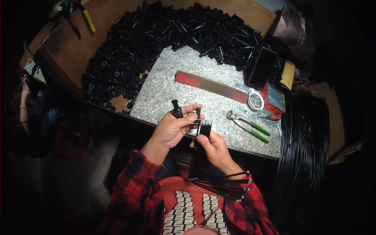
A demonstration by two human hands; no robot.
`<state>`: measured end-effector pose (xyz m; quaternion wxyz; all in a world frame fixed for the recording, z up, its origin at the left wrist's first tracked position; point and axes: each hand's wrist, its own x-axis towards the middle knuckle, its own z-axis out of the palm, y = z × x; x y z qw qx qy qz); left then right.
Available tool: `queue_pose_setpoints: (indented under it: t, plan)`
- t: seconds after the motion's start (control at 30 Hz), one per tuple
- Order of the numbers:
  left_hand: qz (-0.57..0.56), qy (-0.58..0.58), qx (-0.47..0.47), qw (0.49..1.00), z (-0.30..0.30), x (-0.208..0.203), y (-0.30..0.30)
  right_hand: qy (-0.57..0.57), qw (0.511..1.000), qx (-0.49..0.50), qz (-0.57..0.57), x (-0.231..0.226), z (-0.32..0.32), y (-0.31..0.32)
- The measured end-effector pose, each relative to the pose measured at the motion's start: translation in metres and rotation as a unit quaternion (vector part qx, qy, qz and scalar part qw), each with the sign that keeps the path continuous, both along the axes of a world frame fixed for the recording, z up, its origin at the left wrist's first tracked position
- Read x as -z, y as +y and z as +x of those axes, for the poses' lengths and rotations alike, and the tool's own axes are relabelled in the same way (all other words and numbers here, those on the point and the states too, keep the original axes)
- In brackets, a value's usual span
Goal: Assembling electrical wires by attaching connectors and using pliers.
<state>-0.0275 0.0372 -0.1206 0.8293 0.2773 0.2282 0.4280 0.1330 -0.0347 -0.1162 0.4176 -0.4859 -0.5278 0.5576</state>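
My left hand (167,132) is closed around a black plastic tube (177,109), which stands up out of the grip. At its fingertips, beside a second small black part (198,113), thin shiny wire (192,123) shows. My right hand (217,152) grips a flat bundle of thin black ribs (205,130), like an umbrella's, with pale metal tips fanned at the top. Its lower part runs down toward my lap, where black rods with grey ends (231,187) spread over my right forearm. Both hands meet over the near edge of a speckled stone board (168,98).
Black plastic parts (172,31) are heaped behind the board. On it lie a red-brown bar (211,87), green-handled pincers (250,127), a white cup of small metal bits (255,101), and an orange-handled screwdriver (273,117). Long black rods (303,137) hang at right. Another person's hand (25,92) shows far left.
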Motion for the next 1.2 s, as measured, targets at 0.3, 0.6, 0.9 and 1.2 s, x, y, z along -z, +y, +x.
queue_pose_setpoints:
  t: [0.3,0.6,0.9,1.2]
  plan:
    - [0.022,-0.015,0.009,1.000,0.001,0.001,0.001,-0.013,1.000,0.006,0.013,-0.001,-0.001,0.002]
    - [0.043,-0.042,0.063,0.996,-0.011,0.015,-0.003,-0.021,0.999,0.020,0.027,0.000,-0.002,0.000]
    - [0.201,0.200,-0.051,0.958,-0.004,-0.004,-0.022,-0.043,0.998,0.008,0.046,-0.003,-0.002,0.001]
    - [0.157,0.152,-0.088,0.972,-0.004,-0.010,-0.033,-0.089,0.995,-0.011,0.050,-0.018,-0.007,-0.002]
